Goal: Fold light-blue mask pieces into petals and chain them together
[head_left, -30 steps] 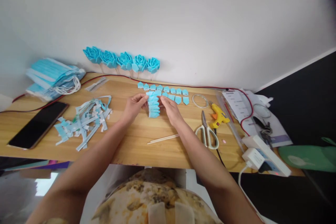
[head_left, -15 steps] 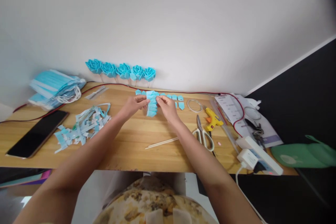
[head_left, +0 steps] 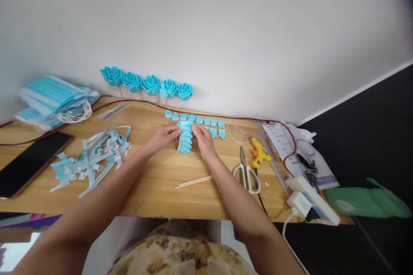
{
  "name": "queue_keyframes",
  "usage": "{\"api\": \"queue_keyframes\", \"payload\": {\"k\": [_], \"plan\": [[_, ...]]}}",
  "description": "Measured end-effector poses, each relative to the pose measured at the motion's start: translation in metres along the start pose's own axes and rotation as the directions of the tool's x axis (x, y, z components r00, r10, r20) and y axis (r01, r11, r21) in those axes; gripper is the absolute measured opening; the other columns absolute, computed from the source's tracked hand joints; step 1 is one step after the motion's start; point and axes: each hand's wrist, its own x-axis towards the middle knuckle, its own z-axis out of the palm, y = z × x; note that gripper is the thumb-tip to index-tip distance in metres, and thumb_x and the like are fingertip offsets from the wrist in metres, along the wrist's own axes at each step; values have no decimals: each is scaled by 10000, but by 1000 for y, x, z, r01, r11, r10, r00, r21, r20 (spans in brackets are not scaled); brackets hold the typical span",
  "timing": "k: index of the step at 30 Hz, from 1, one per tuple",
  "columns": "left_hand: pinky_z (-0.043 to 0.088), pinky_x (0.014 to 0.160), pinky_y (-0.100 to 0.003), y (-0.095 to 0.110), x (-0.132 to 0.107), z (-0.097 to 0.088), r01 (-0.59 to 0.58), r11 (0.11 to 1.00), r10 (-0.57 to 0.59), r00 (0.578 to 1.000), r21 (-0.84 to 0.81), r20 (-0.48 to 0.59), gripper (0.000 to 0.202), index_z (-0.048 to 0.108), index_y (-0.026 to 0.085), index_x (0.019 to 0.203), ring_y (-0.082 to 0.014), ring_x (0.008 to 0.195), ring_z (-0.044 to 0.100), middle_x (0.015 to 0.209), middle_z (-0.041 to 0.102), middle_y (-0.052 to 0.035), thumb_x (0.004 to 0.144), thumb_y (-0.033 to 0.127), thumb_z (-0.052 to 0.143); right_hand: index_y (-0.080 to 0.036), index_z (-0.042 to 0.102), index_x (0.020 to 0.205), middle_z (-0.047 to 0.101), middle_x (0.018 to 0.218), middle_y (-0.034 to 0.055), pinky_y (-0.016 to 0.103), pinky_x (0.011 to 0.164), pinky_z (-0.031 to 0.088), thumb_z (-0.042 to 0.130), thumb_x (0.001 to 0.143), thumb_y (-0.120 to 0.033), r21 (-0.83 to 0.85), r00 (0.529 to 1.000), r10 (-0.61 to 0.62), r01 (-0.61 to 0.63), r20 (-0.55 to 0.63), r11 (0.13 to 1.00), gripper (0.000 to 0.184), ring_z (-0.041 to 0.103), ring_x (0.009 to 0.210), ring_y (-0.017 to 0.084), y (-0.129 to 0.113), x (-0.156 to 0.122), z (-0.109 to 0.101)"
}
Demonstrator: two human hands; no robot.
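Note:
A column of overlapping blue folded petals (head_left: pixel 185 138) lies on the wooden desk (head_left: pixel 155 189) between my two hands. My left hand (head_left: pixel 163 135) pinches its upper left edge with fingers closed. My right hand (head_left: pixel 202 139) pinches the upper right edge the same way. Just behind the column runs a row of several small blue folded petals (head_left: pixel 200 120). Further back, several finished blue roses (head_left: pixel 146 84) lean against the white wall.
A heap of cut blue and white strips (head_left: pixel 92 154) lies at the left, with a dark phone (head_left: pixel 30 163) and stacked blue masks (head_left: pixel 53 101) beyond. Thin sticks (head_left: pixel 193 181), scissors (head_left: pixel 248 167), a yellow glue gun (head_left: pixel 260 152), a wire ring (head_left: pixel 238 134), papers and a power strip (head_left: pixel 311 202) lie at the right.
Both hands have kept their pinch on the petal column, which was lifted slightly toward the row and now rests low on the desk again. The view has shifted a little.

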Motion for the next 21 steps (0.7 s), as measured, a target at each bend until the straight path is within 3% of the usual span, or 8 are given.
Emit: {"api": "queue_keyframes", "payload": {"k": [5, 9, 15, 21], "plan": [[371, 539, -225, 0, -3, 0, -2, 993, -2, 1000, 116, 30, 431, 576, 140, 624, -113, 548, 474, 566, 538, 1, 793, 535, 551, -194, 539, 659, 460, 616, -40, 227, 581, 355, 602, 798, -474, -49, 999, -38, 39, 17, 998, 319, 410, 600, 106, -5, -4, 1], [354, 523, -223, 3, -4, 0, -10, 995, 5, 999, 95, 49, 434, 562, 145, 611, -109, 539, 462, 556, 541, 1, 795, 537, 555, -195, 525, 637, 455, 608, -37, 232, 585, 368, 547, 829, -521, -71, 999, -29, 26, -39, 997, 379, 425, 599, 109, -3, -6, 1], [343, 539, -232, 5, -2, -4, -39, 999, 42, 994, 37, -103, 440, 513, 160, 551, -96, 512, 431, 507, 492, 23, 795, 523, 564, -188, 665, 801, 632, 743, 21, 273, 652, 464, 500, 823, -613, 90, 994, 103, -98, -47, 991, 456, 570, 683, 151, 2, -5, 2], [362, 521, -238, 7, -1, -2, -33, 999, 32, 992, -8, -124, 475, 535, 169, 587, -109, 496, 459, 512, 532, 8, 778, 604, 554, -196, 679, 784, 622, 725, -3, 265, 677, 452, 607, 784, -519, -4, 1000, 13, -13, 6, 1000, 330, 550, 696, 147, 2, -6, 2]]}}
